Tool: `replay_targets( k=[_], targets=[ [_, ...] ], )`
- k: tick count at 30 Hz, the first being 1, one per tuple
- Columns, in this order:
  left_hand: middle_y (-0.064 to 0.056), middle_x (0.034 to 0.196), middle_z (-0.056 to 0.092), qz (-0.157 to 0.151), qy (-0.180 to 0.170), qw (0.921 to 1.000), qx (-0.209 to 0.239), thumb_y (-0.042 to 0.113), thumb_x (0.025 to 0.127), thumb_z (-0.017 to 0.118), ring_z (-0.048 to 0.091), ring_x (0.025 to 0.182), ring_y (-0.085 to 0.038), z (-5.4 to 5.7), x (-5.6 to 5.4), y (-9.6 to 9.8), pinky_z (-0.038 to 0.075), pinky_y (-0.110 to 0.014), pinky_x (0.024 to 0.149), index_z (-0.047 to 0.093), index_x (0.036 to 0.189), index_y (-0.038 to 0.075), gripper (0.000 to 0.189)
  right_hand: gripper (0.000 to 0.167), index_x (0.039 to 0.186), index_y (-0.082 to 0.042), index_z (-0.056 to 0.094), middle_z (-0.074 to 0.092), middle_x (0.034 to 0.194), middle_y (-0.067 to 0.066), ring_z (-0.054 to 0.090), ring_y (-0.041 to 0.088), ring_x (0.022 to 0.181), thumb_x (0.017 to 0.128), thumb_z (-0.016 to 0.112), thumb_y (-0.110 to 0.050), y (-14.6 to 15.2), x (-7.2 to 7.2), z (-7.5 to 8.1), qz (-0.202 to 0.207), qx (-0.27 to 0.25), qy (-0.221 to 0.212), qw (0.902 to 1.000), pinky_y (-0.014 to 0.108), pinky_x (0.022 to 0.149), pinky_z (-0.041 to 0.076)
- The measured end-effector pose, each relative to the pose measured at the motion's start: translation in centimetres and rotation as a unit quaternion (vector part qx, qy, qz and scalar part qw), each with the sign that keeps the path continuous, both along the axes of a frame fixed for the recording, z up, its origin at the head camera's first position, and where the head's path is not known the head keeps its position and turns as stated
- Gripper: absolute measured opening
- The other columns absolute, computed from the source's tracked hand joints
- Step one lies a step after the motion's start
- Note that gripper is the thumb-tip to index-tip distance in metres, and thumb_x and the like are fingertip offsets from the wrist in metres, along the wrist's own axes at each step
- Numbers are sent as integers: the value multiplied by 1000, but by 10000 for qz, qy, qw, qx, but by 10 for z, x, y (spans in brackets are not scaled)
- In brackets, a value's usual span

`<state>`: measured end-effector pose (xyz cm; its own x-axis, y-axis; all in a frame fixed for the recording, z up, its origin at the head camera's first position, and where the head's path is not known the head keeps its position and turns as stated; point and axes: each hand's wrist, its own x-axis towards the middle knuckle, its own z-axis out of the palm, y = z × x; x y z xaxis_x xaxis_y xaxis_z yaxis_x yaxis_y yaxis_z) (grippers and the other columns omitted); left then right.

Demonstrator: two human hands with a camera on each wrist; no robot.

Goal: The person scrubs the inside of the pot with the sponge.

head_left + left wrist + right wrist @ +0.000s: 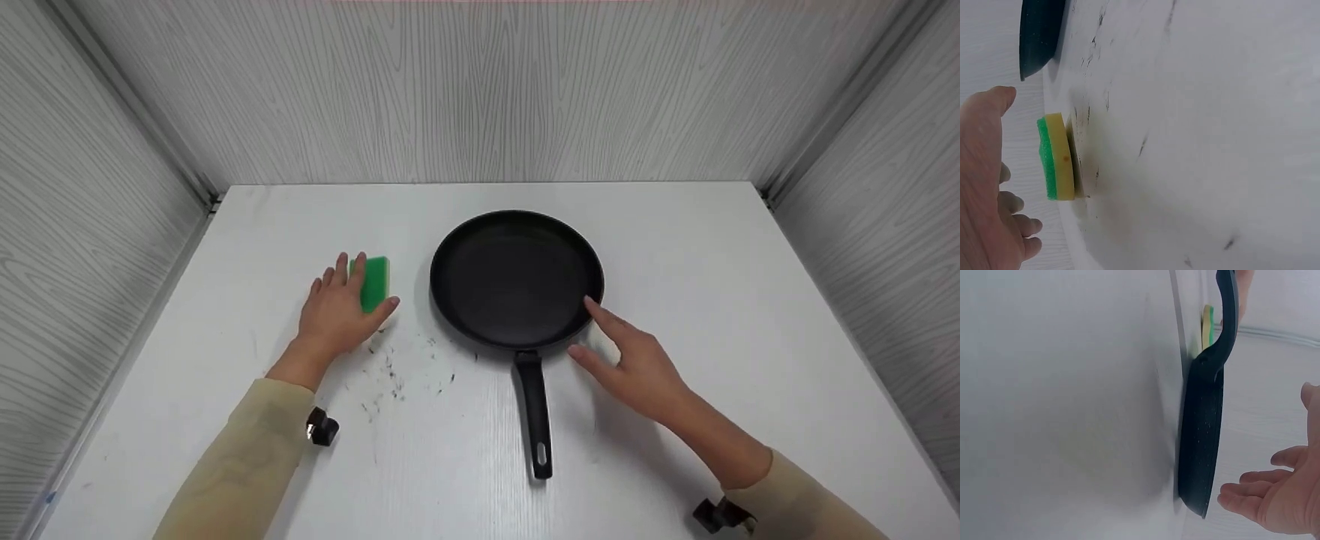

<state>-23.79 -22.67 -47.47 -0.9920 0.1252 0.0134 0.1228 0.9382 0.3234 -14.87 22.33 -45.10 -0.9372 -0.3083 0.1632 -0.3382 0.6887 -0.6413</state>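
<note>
A green and yellow sponge (375,283) lies on the white table, left of a black frying pan (517,277). My left hand (334,311) is spread over the sponge's left side in the head view; the left wrist view shows the hand raised above the sponge (1058,157), fingers apart from it. The pan rests flat, its handle (535,420) pointing toward me. Over the pan's lower right rim hovers my right hand (637,367), fingers extended and holding nothing. In the right wrist view this hand (1280,495) is above the pan's side (1202,439).
Dark specks and smudges (390,375) mark the white table (675,247) between the sponge and the pan handle. Grey wood-grain panels (487,90) stand behind the table and along both sides. A small black device sits at each wrist.
</note>
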Motion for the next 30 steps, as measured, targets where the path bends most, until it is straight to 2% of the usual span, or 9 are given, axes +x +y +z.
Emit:
replay_targets(
  k=[4, 7, 10, 14, 16, 19, 24, 27, 30],
  targets=[
    [-32, 172, 10, 125, -76, 9994, 306, 65, 103, 52, 30, 149, -58, -5, -3, 1, 30, -66, 119, 12, 171, 5, 100, 73, 166, -19, 40, 44, 164, 5, 58, 34, 139, 104, 67, -48, -4, 8, -4, -13, -513, -397, 9979, 54, 109, 49],
    [-33, 172, 10, 218, -150, 9988, 407, 65, 102, 52, 31, 147, -61, -10, -4, 2, 34, -69, 114, 12, 171, 5, 99, 71, 165, -22, 41, 50, 160, 9, 64, 33, 132, 104, 67, -47, -6, 16, -7, -94, -927, -836, 9921, 53, 107, 51],
    [-36, 170, 12, 278, -211, 9986, 399, 64, 102, 53, 30, 147, -63, -14, -5, 3, 35, -70, 114, 13, 171, 5, 99, 68, 164, -21, 43, 59, 152, 13, 68, 28, 126, 105, 66, -46, -9, 22, -11, -177, -1234, -1238, 9844, 50, 107, 51],
    [-39, 166, 20, 308, -237, 9986, 352, 63, 103, 52, 31, 146, -63, -17, -7, 3, 35, -69, 114, 15, 170, 3, 97, 67, 164, -15, 44, 66, 141, 15, 72, 27, 116, 107, 63, -44, -11, 25, -15, -102, -1586, -1669, 9731, 42, 99, 56],
    [-40, 165, 24, 305, -253, 9986, 352, 61, 103, 53, 32, 146, -60, -17, -8, 3, 33, -68, 116, 16, 169, 1, 97, 67, 164, -11, 42, 68, 136, 17, 73, 29, 113, 108, 62, -42, -12, 25, -17, 5, -1854, -1920, 9637, 41, 95, 58],
    [-39, 163, 29, 331, -275, 9984, 380, 59, 104, 53, 37, 145, -58, -17, -8, 4, 34, -66, 116, 18, 169, -1, 95, 67, 164, -6, 40, 69, 132, 21, 72, 35, 113, 109, 60, -40, -15, 26, -20, 125, -2335, -2366, 9431, 44, 93, 59],
    [-36, 163, 32, 395, -347, 9977, 427, 58, 105, 54, 39, 144, -56, -18, -8, 6, 37, -67, 114, 23, 167, -2, 92, 68, 163, -2, 39, 67, 136, 24, 72, 38, 114, 109, 60, -39, -22, 29, -23, 131, -2791, -2941, 9140, 48, 94, 59],
    [-35, 162, 34, 417, -373, 9973, 474, 58, 104, 53, 41, 143, -54, -19, -9, 5, 39, -66, 112, 26, 166, -3, 91, 70, 163, 0, 38, 68, 134, 22, 73, 35, 114, 109, 60, -39, -27, 29, -23, 137, -2874, -3160, 9041, 47, 93, 60],
    [-36, 161, 36, 420, -374, 9972, 499, 58, 104, 53, 45, 140, -52, -19, -11, 5, 42, -66, 110, 28, 165, -4, 91, 72, 163, 1, 36, 72, 129, 19, 74, 32, 110, 109, 61, -39, -33, 28, -25, 115, -2908, -3271, 8991, 45, 91, 60]
  ],
)
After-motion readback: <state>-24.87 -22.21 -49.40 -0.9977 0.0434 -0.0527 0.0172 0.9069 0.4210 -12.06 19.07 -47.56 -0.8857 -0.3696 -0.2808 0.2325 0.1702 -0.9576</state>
